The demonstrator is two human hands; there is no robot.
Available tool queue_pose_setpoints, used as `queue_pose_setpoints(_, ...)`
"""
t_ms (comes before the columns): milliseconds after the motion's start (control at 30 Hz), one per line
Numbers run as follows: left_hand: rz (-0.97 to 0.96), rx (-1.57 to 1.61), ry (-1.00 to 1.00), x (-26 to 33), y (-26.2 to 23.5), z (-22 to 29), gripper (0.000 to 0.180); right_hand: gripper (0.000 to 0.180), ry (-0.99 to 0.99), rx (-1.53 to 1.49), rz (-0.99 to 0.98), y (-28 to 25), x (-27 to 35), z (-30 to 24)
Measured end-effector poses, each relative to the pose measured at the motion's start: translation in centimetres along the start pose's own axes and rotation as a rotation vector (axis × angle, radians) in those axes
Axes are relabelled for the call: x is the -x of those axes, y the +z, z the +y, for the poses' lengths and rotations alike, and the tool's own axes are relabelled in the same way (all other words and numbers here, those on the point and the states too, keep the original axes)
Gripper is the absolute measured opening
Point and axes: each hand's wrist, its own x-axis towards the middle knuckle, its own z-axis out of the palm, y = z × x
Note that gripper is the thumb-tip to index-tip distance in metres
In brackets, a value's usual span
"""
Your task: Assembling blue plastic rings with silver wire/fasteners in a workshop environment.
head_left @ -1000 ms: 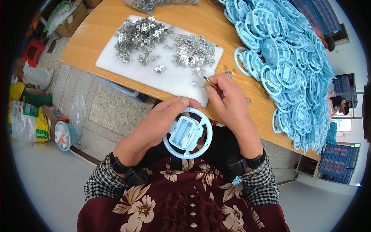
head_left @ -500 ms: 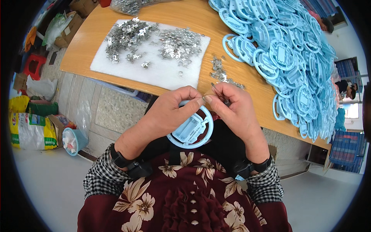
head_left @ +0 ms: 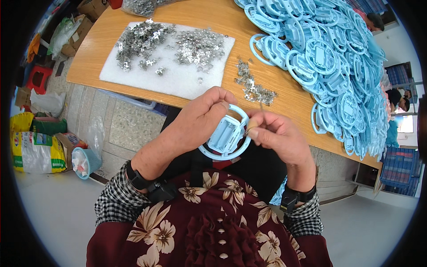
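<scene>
My left hand is closed on the upper left rim of a light blue plastic ring part, which has a rectangular battery-like recess in its middle. The ring is tilted above my lap, just off the table's near edge. At its right side, my right hand is closed in a pinch close to the rim. Something small and dark shows at those fingertips, and a thin grey end sticks up above them; I cannot make out what it is. Beyond my hands lie loose small metal clips on the wood.
A white foam sheet on the wooden table carries two heaps of metal clips. A large pile of blue ring parts covers the table's right side. To the left stand a blue waste bin and a red stool.
My right hand has moved down and right, from beside my left fingertips to the ring's right side. The ring has shifted up and right, so more of it shows.
</scene>
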Motion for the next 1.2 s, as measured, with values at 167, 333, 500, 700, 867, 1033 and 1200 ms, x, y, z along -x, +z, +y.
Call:
queue_pose_setpoints(167,-0.028,0.162,-0.165,0.4,-0.1,1.0,0.027,0.013,0.061,-0.216,0.064,-0.7,0.2,1.7)
queue_pose_setpoints(333,-0.024,0.059,-0.073,0.2,-0.5,-0.8,0.032,0.016,-0.042,-0.025,0.168,-0.2,0.0,1.7)
queue_pose_setpoints(500,0.119,-0.217,0.013,-0.2,-0.1,-2.0,0.031,0.01,-0.342,0.29,0.417,0.8,-0.9,2.7)
queue_pose_setpoints(700,0.11,-0.207,0.001,-0.4,-0.2,-2.4,0.033,0.013,-0.421,0.475,0.462,2.4,-2.3,3.1)
queue_pose_setpoints(867,0.092,-0.149,-0.022,-0.5,-0.3,-2.7,0.034,0.015,-0.441,0.557,0.49,3.0,-2.7,3.4)
queue_pose_setpoints(1033,0.084,-0.146,-0.025,-0.4,-0.3,-2.2,0.033,0.017,-0.478,0.694,0.579,4.4,-2.8,3.4)
queue_pose_setpoints(1200,0.091,-0.169,-0.011,-0.4,-0.3,-2.1,0.032,0.019,-0.646,1.08,0.651,4.8,-2.8,3.4)
